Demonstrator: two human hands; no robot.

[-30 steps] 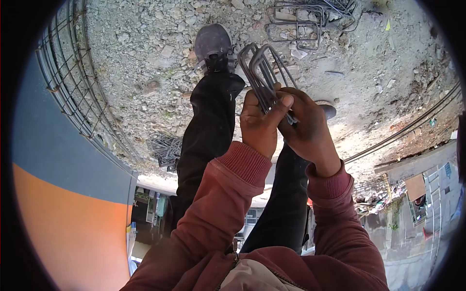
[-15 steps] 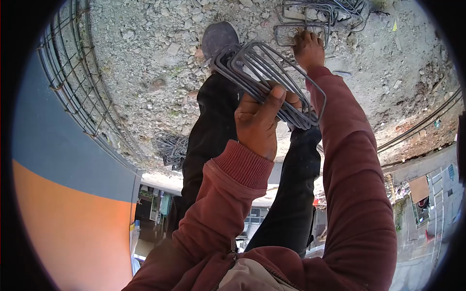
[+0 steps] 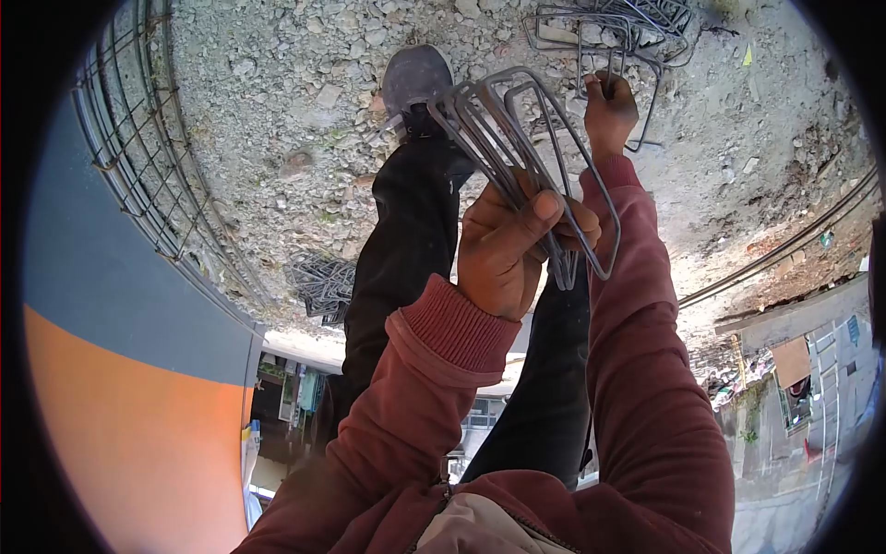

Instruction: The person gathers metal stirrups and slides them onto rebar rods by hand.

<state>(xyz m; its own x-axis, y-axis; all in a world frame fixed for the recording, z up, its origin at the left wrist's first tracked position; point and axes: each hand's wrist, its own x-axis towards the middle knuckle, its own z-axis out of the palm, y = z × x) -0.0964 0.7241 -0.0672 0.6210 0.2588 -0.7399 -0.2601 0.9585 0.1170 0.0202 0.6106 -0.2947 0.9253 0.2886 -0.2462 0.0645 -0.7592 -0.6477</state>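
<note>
Several bent metal rectangular frames (image 3: 517, 129) are gripped in my left hand (image 3: 508, 242), thumb across them, in the middle of the view. They fan out upward, past my shoe. Farther up and right, my right hand (image 3: 610, 113) is closed on a single metal frame (image 3: 653, 102), fingers pinched on its bar. That frame overlaps the edge of a loose pile of similar frames (image 3: 646, 20) on the gravel ground.
A long rebar cage (image 3: 138, 138) curves along the left, beside a grey and orange wall (image 3: 138, 406). Another heap of metal frames (image 3: 325, 288) lies left of my leg. Long bars (image 3: 784, 242) cross the ground at the right.
My right hand has moved slightly right and down and now holds a frame, which is shifted from the pile. The frames in my left hand have tilted more upright and spread apart.
</note>
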